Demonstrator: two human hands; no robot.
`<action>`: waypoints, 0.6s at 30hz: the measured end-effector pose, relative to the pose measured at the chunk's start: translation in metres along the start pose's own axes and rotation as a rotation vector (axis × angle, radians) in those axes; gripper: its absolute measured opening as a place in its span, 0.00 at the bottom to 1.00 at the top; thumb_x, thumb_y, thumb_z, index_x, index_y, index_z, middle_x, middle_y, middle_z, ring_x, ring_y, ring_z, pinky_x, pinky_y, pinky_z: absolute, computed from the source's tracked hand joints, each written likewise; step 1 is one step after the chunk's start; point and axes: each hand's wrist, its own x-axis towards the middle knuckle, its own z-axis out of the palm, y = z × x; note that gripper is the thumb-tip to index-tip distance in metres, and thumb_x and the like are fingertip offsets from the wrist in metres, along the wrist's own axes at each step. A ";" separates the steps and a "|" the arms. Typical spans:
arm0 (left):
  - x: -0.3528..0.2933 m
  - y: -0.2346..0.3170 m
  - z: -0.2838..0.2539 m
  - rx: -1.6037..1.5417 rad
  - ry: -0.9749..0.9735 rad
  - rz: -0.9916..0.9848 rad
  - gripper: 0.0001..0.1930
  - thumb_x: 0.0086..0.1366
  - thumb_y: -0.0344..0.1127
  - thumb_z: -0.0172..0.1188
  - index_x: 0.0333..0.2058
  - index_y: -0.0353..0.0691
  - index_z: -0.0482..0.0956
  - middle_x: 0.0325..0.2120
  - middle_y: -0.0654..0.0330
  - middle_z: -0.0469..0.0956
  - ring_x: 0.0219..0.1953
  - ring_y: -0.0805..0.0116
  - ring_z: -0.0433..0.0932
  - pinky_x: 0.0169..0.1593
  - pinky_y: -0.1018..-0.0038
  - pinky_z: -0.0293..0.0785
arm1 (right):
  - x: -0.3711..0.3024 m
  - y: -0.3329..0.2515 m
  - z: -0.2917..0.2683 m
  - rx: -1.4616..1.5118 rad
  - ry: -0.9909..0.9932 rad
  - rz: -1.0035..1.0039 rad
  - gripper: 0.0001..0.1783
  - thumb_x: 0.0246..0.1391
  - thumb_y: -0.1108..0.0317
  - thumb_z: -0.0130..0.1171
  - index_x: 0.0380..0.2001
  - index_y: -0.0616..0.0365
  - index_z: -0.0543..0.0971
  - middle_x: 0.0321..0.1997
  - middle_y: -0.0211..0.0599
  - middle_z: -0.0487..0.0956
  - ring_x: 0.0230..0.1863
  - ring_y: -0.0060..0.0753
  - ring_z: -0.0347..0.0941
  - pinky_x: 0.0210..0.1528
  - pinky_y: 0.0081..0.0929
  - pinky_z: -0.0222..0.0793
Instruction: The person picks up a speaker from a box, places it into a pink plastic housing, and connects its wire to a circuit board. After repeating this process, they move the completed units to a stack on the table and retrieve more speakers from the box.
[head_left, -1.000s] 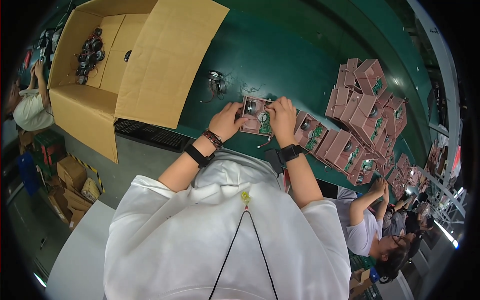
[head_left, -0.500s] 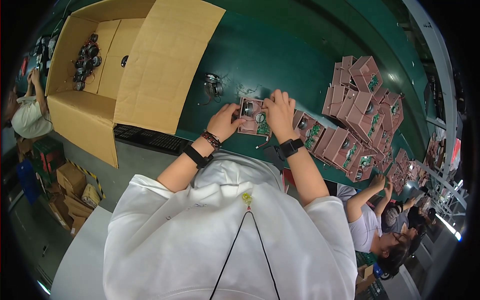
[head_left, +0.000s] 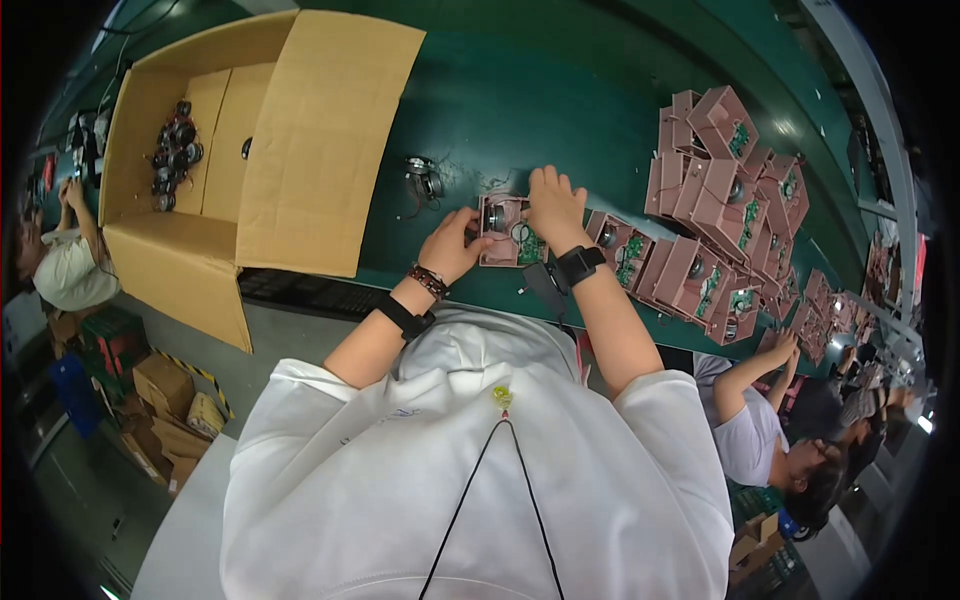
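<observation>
A small open pink speaker box point(head_left: 497, 258) lies on the green table in front of me. Inside it sit a round black speaker point(head_left: 494, 217) at the left and a green circuit board point(head_left: 531, 247) at the right, with thin wires between. My left hand point(head_left: 450, 247) grips the box's left wall, thumb toward the near corner. At the far right corner, my right hand point(head_left: 556, 210) is closed over the wall; its fingertips are partly hidden. A loose black speaker point(head_left: 423, 180) with wires rests on the table beyond my left hand.
A large open cardboard box point(head_left: 310, 150) at the left contains several speakers point(head_left: 177, 155). More pink boxes with boards form a row point(head_left: 680, 280) and a pile point(head_left: 735, 190) at the right. Co-workers sit at the far right and far left.
My right hand has shifted slightly, its fingers drawing closer together over the box's right side. My left hand stays at the left wall. The whole view has tilted a little.
</observation>
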 end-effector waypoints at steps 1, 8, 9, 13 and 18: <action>0.000 -0.001 0.004 0.077 0.032 -0.009 0.19 0.50 0.33 0.61 0.42 0.39 0.67 0.34 0.55 0.73 0.32 0.58 0.76 0.35 0.67 0.72 | 0.002 0.003 -0.002 -0.010 -0.085 0.003 0.31 0.29 0.64 0.69 0.40 0.54 0.67 0.40 0.36 0.66 0.46 0.40 0.64 0.41 0.40 0.58; 0.005 -0.015 0.016 0.173 0.007 0.030 0.22 0.49 0.29 0.55 0.46 0.41 0.64 0.39 0.48 0.68 0.40 0.45 0.71 0.41 0.59 0.70 | -0.043 0.009 0.004 0.476 -0.033 0.243 0.36 0.36 0.61 0.66 0.48 0.60 0.62 0.44 0.48 0.65 0.44 0.51 0.67 0.40 0.39 0.69; 0.008 -0.015 0.019 0.072 0.001 -0.017 0.23 0.48 0.26 0.54 0.46 0.41 0.64 0.40 0.48 0.68 0.42 0.46 0.71 0.42 0.60 0.70 | -0.058 0.010 0.005 0.497 -0.009 0.225 0.39 0.37 0.61 0.66 0.51 0.61 0.59 0.44 0.49 0.65 0.44 0.52 0.67 0.41 0.39 0.68; 0.009 0.018 0.021 -0.100 -0.052 0.097 0.25 0.47 0.22 0.52 0.48 0.42 0.63 0.40 0.48 0.67 0.42 0.48 0.70 0.42 0.62 0.69 | -0.111 0.018 -0.037 0.630 0.172 0.214 0.41 0.40 0.64 0.63 0.57 0.63 0.55 0.47 0.53 0.64 0.46 0.54 0.66 0.44 0.39 0.67; 0.011 0.079 0.049 -0.133 -0.032 0.200 0.28 0.46 0.16 0.50 0.49 0.38 0.60 0.40 0.51 0.65 0.41 0.58 0.71 0.33 0.73 0.77 | -0.136 0.045 -0.066 0.712 0.481 0.232 0.38 0.43 0.69 0.60 0.57 0.62 0.56 0.52 0.55 0.61 0.49 0.57 0.63 0.49 0.39 0.63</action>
